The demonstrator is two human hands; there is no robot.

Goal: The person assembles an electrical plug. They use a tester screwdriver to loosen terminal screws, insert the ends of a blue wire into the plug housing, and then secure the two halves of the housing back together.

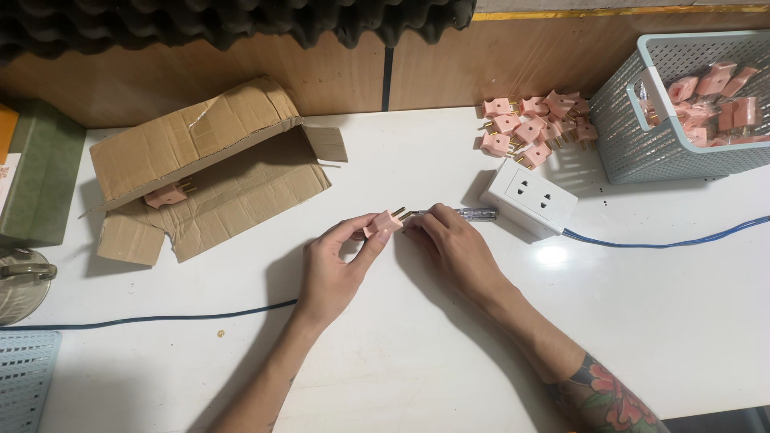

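1. While the left hand [333, 269] pinches a small pink plug [383, 224] between thumb and fingertips, it holds the plug just above the middle of the white table [417, 353], brass pins pointing right, seemingly so the pins face the tool.
2. Closed around a slim screwdriver [469, 212] with a clear handle, the right hand [449, 240] brings its metal tip against the plug's pin end; the handle sticks out to the right past the fingers.
3. Both hands meet at the plug, almost touching, which looks like a way to steady the small part while the tip works on it.
4. Just right of the hands sits a white socket block [529, 198], angled, with a blue cable [666, 242] running off to the right edge.
5. Behind the block lies a loose heap of pink plugs [533, 128], near a pale blue mesh basket [642, 136] that holds more plugs of the same kind, some apparently bagged.
6. To the left, a torn, flattened cardboard box [216, 180] lies open with a single pink plug [167, 194] under its flap.
7. A second dark cable [144, 319] crosses the table on the left, below the box and passing under the left wrist.
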